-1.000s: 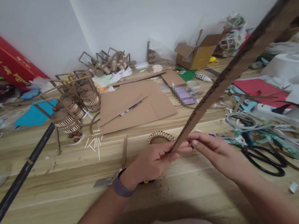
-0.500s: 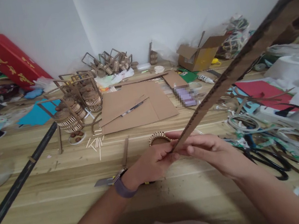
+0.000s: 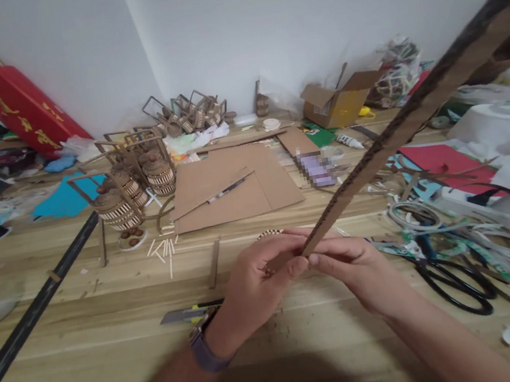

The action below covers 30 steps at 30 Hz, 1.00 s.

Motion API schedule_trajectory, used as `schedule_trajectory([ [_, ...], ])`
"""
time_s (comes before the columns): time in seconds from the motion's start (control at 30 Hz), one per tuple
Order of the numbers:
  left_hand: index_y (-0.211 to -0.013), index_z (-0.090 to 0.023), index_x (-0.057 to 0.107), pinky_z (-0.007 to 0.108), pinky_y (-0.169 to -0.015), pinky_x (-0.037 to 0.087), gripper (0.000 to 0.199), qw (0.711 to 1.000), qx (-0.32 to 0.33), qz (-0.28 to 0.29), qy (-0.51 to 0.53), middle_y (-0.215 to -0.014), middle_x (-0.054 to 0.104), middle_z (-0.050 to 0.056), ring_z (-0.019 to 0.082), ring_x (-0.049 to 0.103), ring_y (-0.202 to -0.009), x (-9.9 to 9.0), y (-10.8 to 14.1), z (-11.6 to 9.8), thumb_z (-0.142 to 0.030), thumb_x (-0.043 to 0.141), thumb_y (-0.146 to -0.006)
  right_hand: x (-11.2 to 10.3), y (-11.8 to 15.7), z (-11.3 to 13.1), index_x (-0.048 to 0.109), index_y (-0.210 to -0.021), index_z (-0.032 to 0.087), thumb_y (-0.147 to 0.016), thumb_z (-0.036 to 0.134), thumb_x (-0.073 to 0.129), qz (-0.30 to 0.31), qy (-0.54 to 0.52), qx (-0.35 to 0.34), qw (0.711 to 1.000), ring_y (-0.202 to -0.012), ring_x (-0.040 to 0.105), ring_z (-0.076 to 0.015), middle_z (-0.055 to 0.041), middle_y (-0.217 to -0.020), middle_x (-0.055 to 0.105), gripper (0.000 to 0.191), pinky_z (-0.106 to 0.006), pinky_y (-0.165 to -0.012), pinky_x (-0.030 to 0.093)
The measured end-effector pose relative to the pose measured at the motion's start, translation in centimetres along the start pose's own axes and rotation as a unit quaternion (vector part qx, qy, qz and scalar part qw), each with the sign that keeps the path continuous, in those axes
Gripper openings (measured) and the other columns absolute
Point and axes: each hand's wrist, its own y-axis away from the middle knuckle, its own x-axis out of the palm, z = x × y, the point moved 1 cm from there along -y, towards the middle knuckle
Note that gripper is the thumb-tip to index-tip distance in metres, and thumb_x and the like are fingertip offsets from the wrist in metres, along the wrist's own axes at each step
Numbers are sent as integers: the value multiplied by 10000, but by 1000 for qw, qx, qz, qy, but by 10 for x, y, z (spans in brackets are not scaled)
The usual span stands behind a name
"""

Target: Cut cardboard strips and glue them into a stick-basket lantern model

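Observation:
A long brown cardboard strip (image 3: 375,148) slants from between my hands up to the upper right edge. My left hand (image 3: 256,285) is closed, its thumb pressed near the strip's lower end. My right hand (image 3: 359,271) is closed on the same end from the other side, thumb and fingers bent around it. Just behind the fingers, the rim of a small round piece with a light and dark pattern (image 3: 269,234) shows; the hands hide most of it. A utility knife (image 3: 178,316) lies beside my left wrist, partly covered by it.
A cardboard sheet (image 3: 235,191) with a pen (image 3: 229,187) lies ahead. Several small striped baskets (image 3: 119,210) stand at the left near white sticks (image 3: 165,248). Black-handled scissors (image 3: 457,287) and tangled strips lie right. A long black strip (image 3: 35,312) crosses the left side.
My left hand has shifted slightly down and left, and its thumb now meets the right thumb at the strip's end. The round piece is more hidden, and the view has tilted slightly.

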Motion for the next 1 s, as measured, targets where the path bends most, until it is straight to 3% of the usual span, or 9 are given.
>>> schedule_trajectory([
  [0.23,-946,-226,783,245,-903,534,101,994,38,-82,-57,-1096,749,30,156,681,-1018,9,1,-2,-227,707,-880,1,1,7,814,-890,359,-831,405,738,3,30,-4,1000,-1110,671,-231,-24,-1197,738,107,-390,-982,519],
  [0.4,-924,-224,771,264,-947,516,80,986,69,-124,-88,-1113,719,38,159,653,-1065,14,4,2,-226,700,-887,-8,2,25,795,-980,319,-849,460,691,-10,139,-28,990,-1098,672,-253,-61,-1141,752,218,-417,-970,517],
  [0.63,-905,-234,775,294,-926,498,143,974,60,-161,-150,-1098,656,54,177,618,-1079,17,7,3,-347,687,-904,-4,-4,45,754,-823,306,-876,484,645,-11,296,-102,950,-770,701,-208,-21,-823,762,215,-338,-709,542],
  [0.77,-885,-230,774,322,-927,481,176,965,65,-167,-190,-1104,648,61,191,601,-1084,16,7,1,-362,662,-921,0,-7,46,716,-798,289,-900,477,620,-10,309,-112,944,-776,698,-196,-13,-790,737,235,-310,-679,522],
  [1.0,-851,-227,753,335,-921,455,191,958,82,-169,-216,-1139,620,62,199,562,-1100,15,9,3,-348,636,-940,1,-8,42,677,-703,251,-877,487,638,-21,268,-81,960,-647,597,-157,1,-678,647,295,-289,-641,472],
])
